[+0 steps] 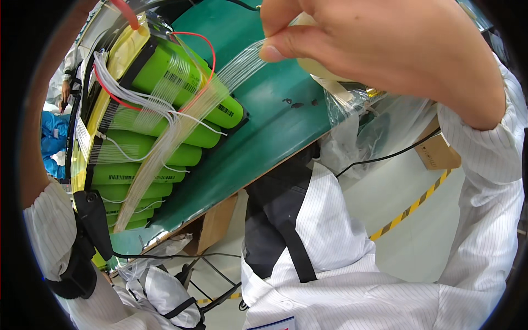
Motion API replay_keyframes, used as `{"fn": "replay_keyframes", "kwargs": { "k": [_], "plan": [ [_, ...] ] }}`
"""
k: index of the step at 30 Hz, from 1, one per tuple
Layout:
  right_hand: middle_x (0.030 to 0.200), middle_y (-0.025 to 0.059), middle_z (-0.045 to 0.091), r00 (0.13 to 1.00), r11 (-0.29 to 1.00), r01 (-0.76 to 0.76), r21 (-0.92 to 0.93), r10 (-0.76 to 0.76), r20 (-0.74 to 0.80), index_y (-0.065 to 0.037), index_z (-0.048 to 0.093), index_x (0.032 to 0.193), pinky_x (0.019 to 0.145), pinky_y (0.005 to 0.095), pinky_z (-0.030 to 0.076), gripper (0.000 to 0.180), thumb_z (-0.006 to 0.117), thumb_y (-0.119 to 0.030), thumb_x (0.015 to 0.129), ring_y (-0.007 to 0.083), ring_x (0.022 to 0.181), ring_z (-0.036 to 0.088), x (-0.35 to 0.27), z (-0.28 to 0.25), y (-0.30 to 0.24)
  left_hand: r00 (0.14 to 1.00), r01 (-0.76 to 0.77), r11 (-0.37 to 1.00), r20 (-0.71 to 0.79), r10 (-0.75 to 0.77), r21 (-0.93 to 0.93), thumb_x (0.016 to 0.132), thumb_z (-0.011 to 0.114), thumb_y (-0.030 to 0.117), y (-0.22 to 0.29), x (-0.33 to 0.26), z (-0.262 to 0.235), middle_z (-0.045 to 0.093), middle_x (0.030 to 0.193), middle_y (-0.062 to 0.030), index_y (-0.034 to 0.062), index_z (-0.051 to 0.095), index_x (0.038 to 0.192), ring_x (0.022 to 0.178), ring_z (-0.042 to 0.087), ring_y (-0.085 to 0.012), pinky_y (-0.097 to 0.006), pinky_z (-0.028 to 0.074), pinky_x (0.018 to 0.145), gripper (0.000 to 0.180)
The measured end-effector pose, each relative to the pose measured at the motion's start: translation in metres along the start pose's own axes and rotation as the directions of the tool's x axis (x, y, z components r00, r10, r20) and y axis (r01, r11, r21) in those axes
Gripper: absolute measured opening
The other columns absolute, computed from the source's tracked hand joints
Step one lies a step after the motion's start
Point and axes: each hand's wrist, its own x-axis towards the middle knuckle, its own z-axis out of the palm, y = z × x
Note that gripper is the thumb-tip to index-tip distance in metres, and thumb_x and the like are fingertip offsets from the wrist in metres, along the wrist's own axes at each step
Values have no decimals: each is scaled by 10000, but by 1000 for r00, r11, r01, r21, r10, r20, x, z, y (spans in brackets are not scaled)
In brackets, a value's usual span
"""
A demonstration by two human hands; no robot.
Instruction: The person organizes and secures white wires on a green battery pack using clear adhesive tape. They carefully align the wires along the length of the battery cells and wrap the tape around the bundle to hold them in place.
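Observation:
My right hand [352,47], at the upper right, pinches the end of a clear filament tape strip [190,114] between thumb and forefinger. From there the strip stretches down to the left across a battery pack of green cylindrical cells [124,144]. Thin white wires [137,99] and a red wire [213,52] lie over the cells, partly under the tape. My left arm [41,126] rises along the left rim; its hand is mostly cut off at the top, fingers not clear. A reddish tapered tip [126,14] touches the pack's yellow upper end.
The pack rests on a green tabletop [264,121] whose near edge slants up to the right. Clear plastic bags [357,132] and a cardboard box [440,153] are at the right. Black cables [385,159] hang below. Another person's hand [65,89] shows at far left.

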Motion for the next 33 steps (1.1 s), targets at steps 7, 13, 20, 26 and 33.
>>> {"fn": "replay_keyframes", "kwargs": {
  "k": [7, 13, 20, 26, 33],
  "plan": [
    [803, 184, 677, 1000, 1000, 12, 17, -12, 10, 27, 737, 907, 671, 425, 550, 183, 695, -142, 849, 338, 733, 677, 10, 2, 1, 1000, 16, 1000, -3, -16, 4, 982, 624, 299, -3, -1, 2, 620, 1277, -128, 28, 545, 1365, 1200, 550, -207, -402, 419, 1037, 475],
    [797, 184, 678, 1000, 999, 14, 29, -14, 24, 24, 740, 912, 670, 427, 549, 185, 693, -146, 855, 339, 727, 675, 18, 1, 1, 1000, 22, 1000, -8, -22, 5, 972, 636, 308, -3, 0, 2, 609, 1292, -140, 21, 529, 1380, 1216, 544, -223, -413, 415, 1040, 510],
    [790, 184, 680, 999, 998, 26, 54, -29, 40, 20, 743, 917, 668, 430, 548, 187, 691, -151, 862, 341, 720, 673, 28, 0, 3, 999, 49, 999, -12, -49, 11, 961, 649, 319, -6, -1, 4, 597, 1311, -154, 12, 510, 1398, 1235, 536, -242, -427, 410, 1044, 552],
    [783, 183, 682, 998, 997, 35, 70, -38, 49, 17, 745, 921, 667, 432, 547, 188, 689, -155, 868, 342, 714, 672, 34, -2, 5, 995, 92, 996, -25, -92, 20, 952, 661, 329, -9, -3, 5, 586, 1326, -166, 4, 493, 1413, 1252, 530, -258, -438, 406, 1047, 588],
    [776, 183, 683, 994, 990, 92, 104, -97, 41, 13, 748, 927, 665, 434, 546, 190, 686, -160, 876, 343, 707, 670, 42, -4, 7, 859, 459, 886, -224, -459, -55, 941, 674, 340, 13, -57, -12, 573, 1344, -181, -4, 474, 1430, 1271, 523, -277, -451, 401, 1051, 631]
  ]
}}
